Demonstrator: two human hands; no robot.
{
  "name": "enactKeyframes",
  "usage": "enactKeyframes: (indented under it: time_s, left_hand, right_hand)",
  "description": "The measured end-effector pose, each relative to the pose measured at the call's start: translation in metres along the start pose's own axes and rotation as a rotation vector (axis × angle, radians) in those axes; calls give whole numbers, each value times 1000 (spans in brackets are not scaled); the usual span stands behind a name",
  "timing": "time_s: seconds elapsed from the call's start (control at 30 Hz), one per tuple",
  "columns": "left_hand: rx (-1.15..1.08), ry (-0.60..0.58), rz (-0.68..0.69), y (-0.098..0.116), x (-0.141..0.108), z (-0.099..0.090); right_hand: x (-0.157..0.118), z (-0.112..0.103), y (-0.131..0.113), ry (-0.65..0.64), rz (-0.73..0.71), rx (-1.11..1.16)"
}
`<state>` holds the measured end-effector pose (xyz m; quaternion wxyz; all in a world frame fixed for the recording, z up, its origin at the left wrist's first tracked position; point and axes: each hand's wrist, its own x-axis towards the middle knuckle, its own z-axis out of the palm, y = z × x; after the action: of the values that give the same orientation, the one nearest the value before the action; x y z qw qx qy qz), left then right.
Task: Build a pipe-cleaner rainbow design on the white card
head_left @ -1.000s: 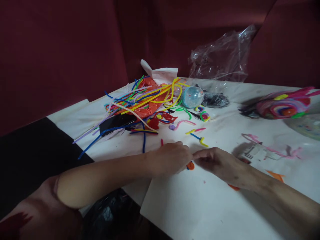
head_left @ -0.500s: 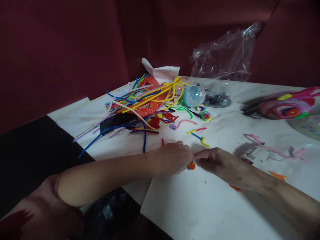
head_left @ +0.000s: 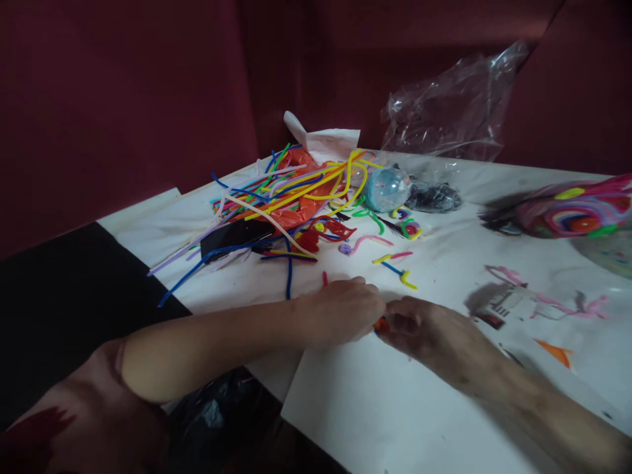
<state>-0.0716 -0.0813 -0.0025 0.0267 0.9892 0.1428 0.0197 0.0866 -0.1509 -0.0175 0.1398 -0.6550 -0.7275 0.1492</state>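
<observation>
Hands meeting over a white table (head_left: 385,421), fingertips together around a small orange piece (head_left: 381,324) just in front of the heap of pipe cleaners (head_left: 291,197). Left hand (head_left: 345,313) curled narrow, knuckles up, fingertips pinched at the orange piece on the side nearer the heap's front edge. Right hand (head_left: 424,329) likewise curled, fingers bent inward and touching the same piece from the other side; cannot tell which of the two truly grips it, since the fingers hide most of it. Beyond the hands, between them and the heap, short bent bits (head_left: 397,266) of yellow, pink and blue lying loose. Right of the heap, touching its edge, a clear bluish ball (head_left: 388,189), and beside that a dark crumpled lump (head_left: 434,196). Behind the heap, a clear plastic bag (head_left: 454,108) and a white paper scrap (head_left: 320,138). Far right of the heap, a bundle of coiled colours (head_left: 573,214). Left of the heap, under its strands, a flat black object (head_left: 237,234).
</observation>
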Motion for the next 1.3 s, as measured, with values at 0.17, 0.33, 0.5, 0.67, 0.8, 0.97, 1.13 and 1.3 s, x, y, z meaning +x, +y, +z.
enactKeyframes:
  time_s: [0.17,0.33,0.5,0.67,0.8,0.97,1.13,1.3]
  left_hand:
    - [6,32,-1,-3,1,5]
    - [10,43,0,-6,5,12]
    - [-7,84,-7,-5,6,18]
    - [-57,29,-52,-2,4,8]
    - [-177,-85,-86,-6,3,-5]
    - [-282,-130,-75,-14,1,-9]
    - [-302,-74,-59,-16,2,-1]
    - [-340,-30,-44,-19,2,4]
  right_hand:
    - [-5,1,-21,-31,86,-211]
    - [-4,0,-30,-75,186,-245]
    - [-2,2,-33,-66,219,-240]
    - [-1,3,-33,-68,261,-228]
    - [-2,5,-28,-91,236,-211]
    - [-5,11,-18,5,155,-190]
    - [-6,13,-15,-4,177,-173]
    - [-6,13,-14,-5,167,-122]
